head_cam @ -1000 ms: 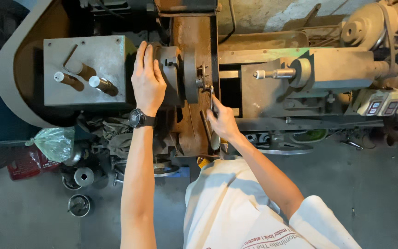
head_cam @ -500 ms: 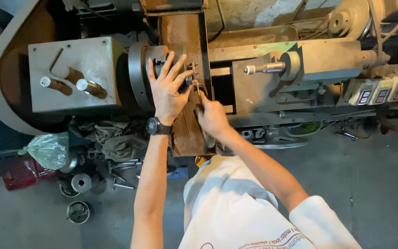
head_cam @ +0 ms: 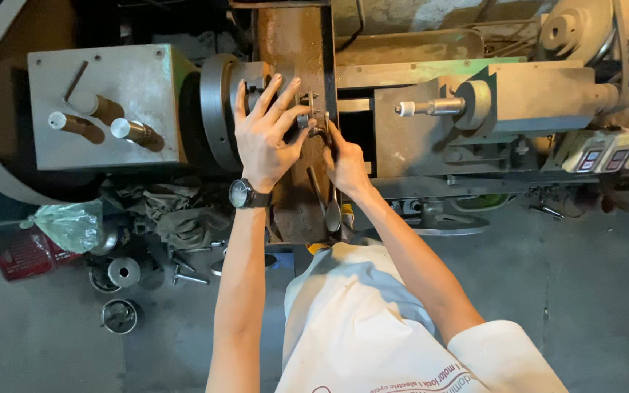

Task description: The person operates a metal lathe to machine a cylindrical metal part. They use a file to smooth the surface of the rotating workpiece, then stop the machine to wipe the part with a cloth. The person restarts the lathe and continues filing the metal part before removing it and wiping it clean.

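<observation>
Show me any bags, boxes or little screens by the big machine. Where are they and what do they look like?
Meters: three small pale boxes with dark screens, in a row at the machine's right end.
Bag: crumpled clear greenish plastic, lower left.
Red can: on the floor beside the bag, partly hidden.

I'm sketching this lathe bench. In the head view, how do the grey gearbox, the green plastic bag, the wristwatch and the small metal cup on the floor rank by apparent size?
1. Grey gearbox
2. Green plastic bag
3. Metal cup and wristwatch: these look alike, and the watch is nearer the camera, so unranked.
</observation>
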